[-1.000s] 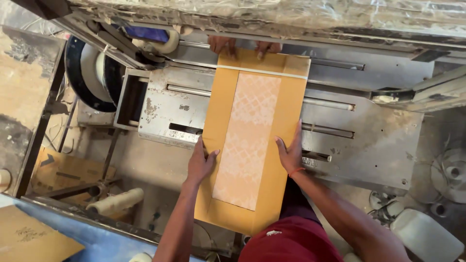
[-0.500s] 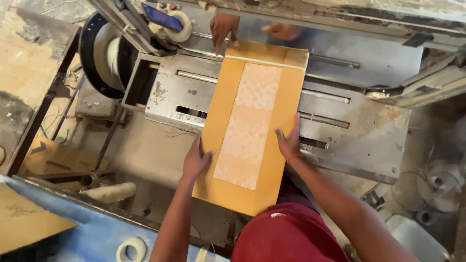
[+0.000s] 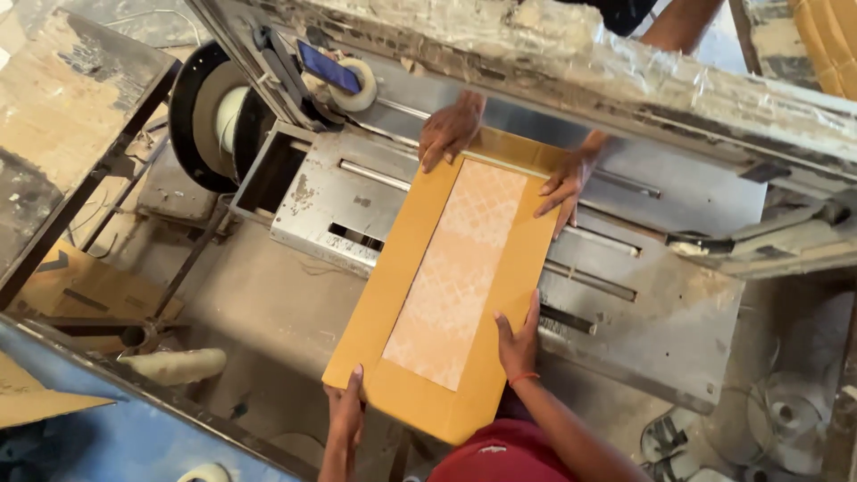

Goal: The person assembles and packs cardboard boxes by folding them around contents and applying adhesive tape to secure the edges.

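Observation:
A long flat package (image 3: 451, 277), wrapped in tan cardboard with a pale patterned tile face showing in the middle, lies across a metal strapping machine (image 3: 643, 303). My left hand (image 3: 345, 415) grips its near left corner. My right hand (image 3: 518, 339) presses on its near right edge. Another person's two hands (image 3: 451, 129) (image 3: 567, 183) rest on the far end of the package from across the machine.
A black reel of strapping (image 3: 214, 116) and a tape roll (image 3: 357, 85) sit at the machine's left. A worn overhead beam (image 3: 571, 62) crosses the top. A wooden table (image 3: 62, 116) stands far left, a blue surface (image 3: 134, 437) at bottom left.
My hands slid back from the package's middle sides to its near end. The other person's hands came further onto the far end. The view shifted.

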